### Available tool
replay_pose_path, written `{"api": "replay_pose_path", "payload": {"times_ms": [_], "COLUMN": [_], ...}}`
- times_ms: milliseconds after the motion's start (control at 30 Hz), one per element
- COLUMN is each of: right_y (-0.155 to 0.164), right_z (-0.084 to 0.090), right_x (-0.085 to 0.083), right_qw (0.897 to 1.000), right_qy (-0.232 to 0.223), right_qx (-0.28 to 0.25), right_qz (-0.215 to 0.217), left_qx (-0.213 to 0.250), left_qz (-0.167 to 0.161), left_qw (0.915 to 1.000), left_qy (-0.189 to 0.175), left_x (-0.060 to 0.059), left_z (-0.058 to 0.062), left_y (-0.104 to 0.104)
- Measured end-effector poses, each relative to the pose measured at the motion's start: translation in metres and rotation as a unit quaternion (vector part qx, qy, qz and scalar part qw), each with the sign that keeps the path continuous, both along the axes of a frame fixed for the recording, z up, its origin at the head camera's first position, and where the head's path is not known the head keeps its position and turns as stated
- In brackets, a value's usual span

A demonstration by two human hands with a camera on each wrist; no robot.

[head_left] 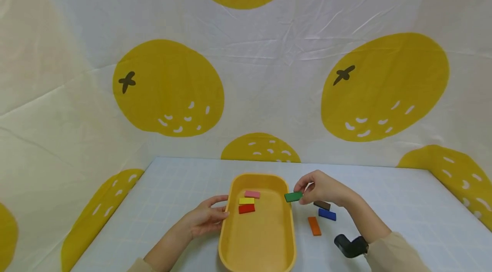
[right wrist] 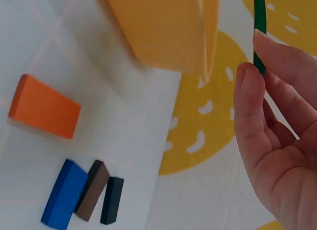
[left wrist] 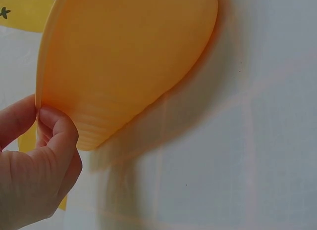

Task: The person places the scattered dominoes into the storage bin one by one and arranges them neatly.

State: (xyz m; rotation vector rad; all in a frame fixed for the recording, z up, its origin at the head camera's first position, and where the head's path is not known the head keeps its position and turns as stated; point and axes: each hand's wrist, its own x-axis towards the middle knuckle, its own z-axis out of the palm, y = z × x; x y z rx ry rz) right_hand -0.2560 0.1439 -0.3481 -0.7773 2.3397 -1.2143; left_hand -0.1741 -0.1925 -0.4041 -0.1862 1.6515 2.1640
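My left hand [head_left: 207, 217] pinches the left rim of a yellow-orange plastic tray [head_left: 257, 242], thumb at the lip and fingers bent under it in the left wrist view. Between thumb and fingertips, my right hand [head_left: 324, 187] holds a flat green block [head_left: 294, 197] at the tray's right rim; the right wrist view shows this block [right wrist: 260, 17] edge-on, above the rim's level. Inside the tray, near its far left side, lie a pink block [head_left: 252, 194], a yellow block [head_left: 247, 200] and a red block [head_left: 247, 208].
Right of the tray, an orange block [head_left: 314, 226], a blue block [head_left: 327, 214] and a brown block [head_left: 322, 205] lie on the pale checked tabletop [head_left: 173, 186]. A dark block [right wrist: 112, 200] sits beside the brown one. Behind hangs a fruit-print cloth [head_left: 269, 92].
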Motion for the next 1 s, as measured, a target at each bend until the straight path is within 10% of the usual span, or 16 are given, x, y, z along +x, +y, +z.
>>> {"api": "replay_pose_path", "payload": {"times_ms": [1000], "right_y": [-0.101], "right_z": [-0.016], "right_x": [-0.002], "right_qw": [0.998], "right_qy": [0.004], "right_qx": [-0.05], "right_qz": [0.043], "left_qx": [0.028], "left_qz": [-0.017], "left_qw": [0.9995], "left_qy": [0.005], "left_x": [-0.001], "left_z": [-0.002], "left_y": [-0.001]}}
